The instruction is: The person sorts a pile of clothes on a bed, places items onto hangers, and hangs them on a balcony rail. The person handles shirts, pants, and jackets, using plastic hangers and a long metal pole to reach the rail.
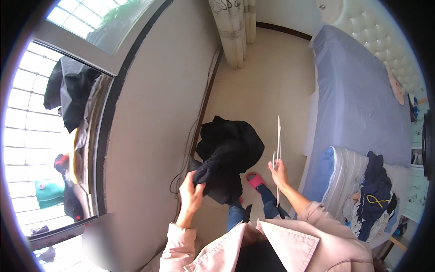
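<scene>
My left hand (192,194) is closed on a bunched edge of a black garment (238,140). The dark cloth hangs in loose folds over the tiled floor, beside the wall; what kind of garment it is cannot be made out. On the other side, my right hand (279,172) grips a thin white clothes hanger (278,140), seen almost edge-on and standing apart from the garment. Its slim arms stretch away from me and back toward my legs.
A bed (351,99) with a blue-grey sheet runs along the right. Folded bedding (346,170) and a pile of clothes (376,204) lie on its near end. Cables (179,181) trail along the left wall, below a barred window (31,118). A curtain (233,36) hangs ahead.
</scene>
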{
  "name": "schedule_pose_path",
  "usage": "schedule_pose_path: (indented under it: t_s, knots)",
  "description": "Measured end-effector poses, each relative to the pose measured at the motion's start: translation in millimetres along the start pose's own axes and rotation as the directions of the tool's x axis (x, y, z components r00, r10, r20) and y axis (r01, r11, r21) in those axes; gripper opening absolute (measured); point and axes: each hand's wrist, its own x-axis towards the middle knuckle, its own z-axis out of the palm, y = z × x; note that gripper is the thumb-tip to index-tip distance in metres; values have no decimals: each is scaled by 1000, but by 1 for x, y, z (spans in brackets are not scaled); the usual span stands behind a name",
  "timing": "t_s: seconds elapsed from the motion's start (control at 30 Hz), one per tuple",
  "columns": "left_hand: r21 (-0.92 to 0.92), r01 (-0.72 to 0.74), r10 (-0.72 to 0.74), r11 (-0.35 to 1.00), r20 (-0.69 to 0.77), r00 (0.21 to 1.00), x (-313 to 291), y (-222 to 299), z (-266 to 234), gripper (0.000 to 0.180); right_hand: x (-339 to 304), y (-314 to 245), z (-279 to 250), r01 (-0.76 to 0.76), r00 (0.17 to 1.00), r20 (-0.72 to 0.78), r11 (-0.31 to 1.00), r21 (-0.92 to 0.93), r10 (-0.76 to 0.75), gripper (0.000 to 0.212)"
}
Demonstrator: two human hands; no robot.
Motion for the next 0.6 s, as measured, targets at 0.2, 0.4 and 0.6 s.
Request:
schedule_pose_path:
  t_s: [0.2,0.4,0.6]
  knots:
    - [-377,-187,-57,907,-549,834,-67,98,-112,35,-11,-16,28,269,911,242,925,266,-335,27]
    - [-503,-585,-388,636,-864,321,-194,172,-205,41,-54,-82,47,349,611,586,846,404,-532,76]
    - [540,130,555,832,-799,-232,-320,204,-225,66,-131,-158,72,213,276,857,897,388,-436,93]
